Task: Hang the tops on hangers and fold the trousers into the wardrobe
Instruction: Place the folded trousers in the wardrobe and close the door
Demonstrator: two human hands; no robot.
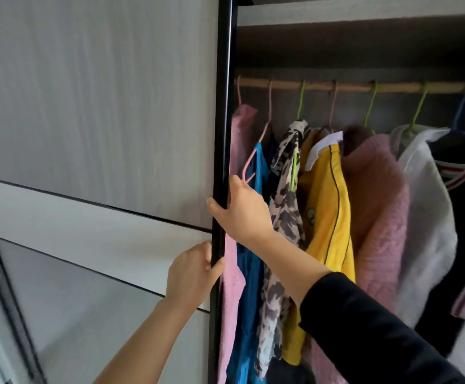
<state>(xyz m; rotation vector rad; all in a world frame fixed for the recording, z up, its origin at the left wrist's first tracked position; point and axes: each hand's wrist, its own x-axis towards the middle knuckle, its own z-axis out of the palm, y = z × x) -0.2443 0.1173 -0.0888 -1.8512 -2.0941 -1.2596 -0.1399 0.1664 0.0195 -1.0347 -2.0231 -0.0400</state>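
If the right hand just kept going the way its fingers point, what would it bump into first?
The right hand points left, fingers already wrapped around the black edge of the grey sliding wardrobe door. So that door edge comes first; it is touching it now. The hanging clothes are beside it, not ahead.

The door edge (221,162) hides the left hand (191,275) fingertips; the hanging tops (328,206) run off the bottom, hems unseen

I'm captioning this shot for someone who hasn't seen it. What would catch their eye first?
Both hands grip the black door edge mid-frame: the right hand higher, the left hand below it. Right of them, tops hang in a row on the wooden rail, the yellow top brightest, between a leopard-print top and a pink knit.
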